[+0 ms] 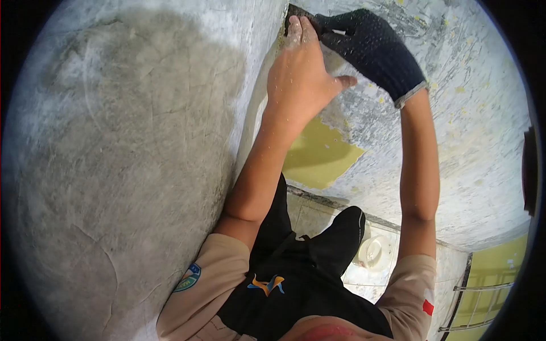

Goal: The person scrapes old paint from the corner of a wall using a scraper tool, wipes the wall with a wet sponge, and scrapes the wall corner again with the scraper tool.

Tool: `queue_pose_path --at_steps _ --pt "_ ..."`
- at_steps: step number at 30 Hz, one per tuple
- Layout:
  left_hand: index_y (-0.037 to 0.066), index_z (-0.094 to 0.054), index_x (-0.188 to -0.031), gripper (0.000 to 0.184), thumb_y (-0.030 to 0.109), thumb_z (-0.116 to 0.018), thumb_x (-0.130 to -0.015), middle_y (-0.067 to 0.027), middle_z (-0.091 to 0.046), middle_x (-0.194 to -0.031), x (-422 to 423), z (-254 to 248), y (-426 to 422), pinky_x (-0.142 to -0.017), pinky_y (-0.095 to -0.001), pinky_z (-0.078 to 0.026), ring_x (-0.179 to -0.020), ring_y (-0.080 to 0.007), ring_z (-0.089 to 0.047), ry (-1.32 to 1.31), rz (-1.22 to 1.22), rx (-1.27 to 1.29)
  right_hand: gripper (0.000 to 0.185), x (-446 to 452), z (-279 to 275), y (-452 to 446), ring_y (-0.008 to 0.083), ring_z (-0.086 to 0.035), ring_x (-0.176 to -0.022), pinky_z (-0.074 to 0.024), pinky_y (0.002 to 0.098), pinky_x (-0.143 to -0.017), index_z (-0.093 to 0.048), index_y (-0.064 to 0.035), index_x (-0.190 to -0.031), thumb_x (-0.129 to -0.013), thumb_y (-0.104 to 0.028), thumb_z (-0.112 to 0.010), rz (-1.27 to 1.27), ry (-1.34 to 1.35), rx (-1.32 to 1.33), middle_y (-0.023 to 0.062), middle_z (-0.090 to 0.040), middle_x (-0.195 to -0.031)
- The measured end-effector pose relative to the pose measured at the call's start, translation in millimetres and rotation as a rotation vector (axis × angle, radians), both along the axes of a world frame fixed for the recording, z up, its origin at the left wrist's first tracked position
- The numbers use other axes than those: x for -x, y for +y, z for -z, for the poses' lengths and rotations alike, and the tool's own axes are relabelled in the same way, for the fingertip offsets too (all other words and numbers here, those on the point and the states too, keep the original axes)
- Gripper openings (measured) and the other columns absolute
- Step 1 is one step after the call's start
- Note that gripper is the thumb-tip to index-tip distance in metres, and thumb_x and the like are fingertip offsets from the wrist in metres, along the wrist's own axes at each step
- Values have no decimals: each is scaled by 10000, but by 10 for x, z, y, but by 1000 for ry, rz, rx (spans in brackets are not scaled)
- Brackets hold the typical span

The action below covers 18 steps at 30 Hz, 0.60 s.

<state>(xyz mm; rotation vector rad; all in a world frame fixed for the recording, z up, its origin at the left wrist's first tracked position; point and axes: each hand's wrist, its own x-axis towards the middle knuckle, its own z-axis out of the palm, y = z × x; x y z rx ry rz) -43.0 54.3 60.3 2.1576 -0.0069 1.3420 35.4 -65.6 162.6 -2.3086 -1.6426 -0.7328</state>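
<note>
My left hand is bare, with whitish dust on its fingertips. Its fingers are stretched out and rest flat on a dark scraper blade in the wall corner, while the thumb sticks out to the right. My right hand wears a dark knitted glove with a grey cuff. It is closed around the scraper's near end, and the glove hides the handle. Below the hands, the scraped wall is mottled grey and white, with a patch of yellow-green paint on it.
A rough grey wall stands close along my left side. Near my foot, a whitish round container is on the tiled floor. Metal bars stand at lower right. A dark object shows at the right edge.
</note>
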Motion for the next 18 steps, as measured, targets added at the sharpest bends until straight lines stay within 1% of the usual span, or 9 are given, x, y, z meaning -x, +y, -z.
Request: queue_pose_path --at_steps 2,5,6,9,11,13,14,16,18 --pt "-191 -345 -1430 1189 419 -934 -598 -376 -392 -1477 -1 41 -41 -1111 -413 -421 -1359 -449 -462 -7 -50 -15 358 -87 204 -39 389 -673 -955 -530 431 -844 -709 -114 -1226 -942 -318 -631 -17 -205 -83 205 -707 -1095" --pt "-172 -287 -1470 1200 377 -931 -619 -357 -343 -1521 -8 85 -79 -1141 -406 -385 -1397 -434 -420 24 -8 30 391 -67 389 -183 389 -676 -956 -532 430 -850 -696 -101 -1245 -933 -331 -645 -151 -230 -178 193 -714 -1095" --pt "-158 -256 -1488 1214 369 -929 -626 -349 -303 -1545 1 131 -106 -1156 -408 -363 -1423 -429 -380 14 27 -4 275 -33 467 -199 368 -677 -893 -535 443 -795 -735 -97 -1146 -909 -207 -649 -127 -156 -285 186 -716 -981" --pt "-124 -197 -1525 1225 360 -917 -660 -328 -221 -1593 211 141 -170 -1184 -421 -320 -1480 -411 -289 5 107 -35 282 190 488 -262 387 -688 -893 -546 453 -785 -724 -87 -1145 -919 -240 -653 -15 76 -499 180 -726 -985" --pt "-139 -178 -1521 1184 325 -891 -697 -358 -219 -1578 392 156 -190 -1193 -428 -305 -1488 -442 -249 -44 122 -3 283 168 366 -242 397 -695 -898 -556 460 -773 -724 -81 -1113 -904 -266 -673 16 43 -538 175 -731 -990" --pt "-103 -270 -1515 1088 333 -875 -721 -328 -273 -1573 498 246 -188 -1183 -439 -319 -1473 -441 -287 -92 136 27 370 49 189 -160 352 -705 -995 -550 370 -836 -684 -43 -1228 -930 -261 -686 9 -180 -469 192 -720 -1110" --pt "-85 -356 -1480 1006 365 -868 -740 -323 -366 -1519 565 297 -176 -1156 -433 -354 -1427 -429 -370 -26 179 19 350 3 120 -84 356 -709 -948 -559 398 -779 -684 -58 -1223 -929 -246 -679 -72 -351 -484 183 -725 -1072" --pt "-67 -442 -1445 929 397 -862 -759 -318 -460 -1464 675 343 -127 -1129 -426 -389 -1381 -416 -453 35 215 20 345 112 115 79 352 -711 -921 -554 399 -775 -707 -77 -1202 -898 -239 -695 -17 -286 -557 195 -729 -982" --pt "-44 -529 -1379 844 478 -820 -783 -296 -585 -1331 766 347 -88 -1050 -430 -452 -1249 -418 -569 513 547 -17 343 203 202 161 349 -713 -894 -549 400 -772 -730 -97 -1182 -867 -232 -711 37 -214 -626 208 -732 -892"
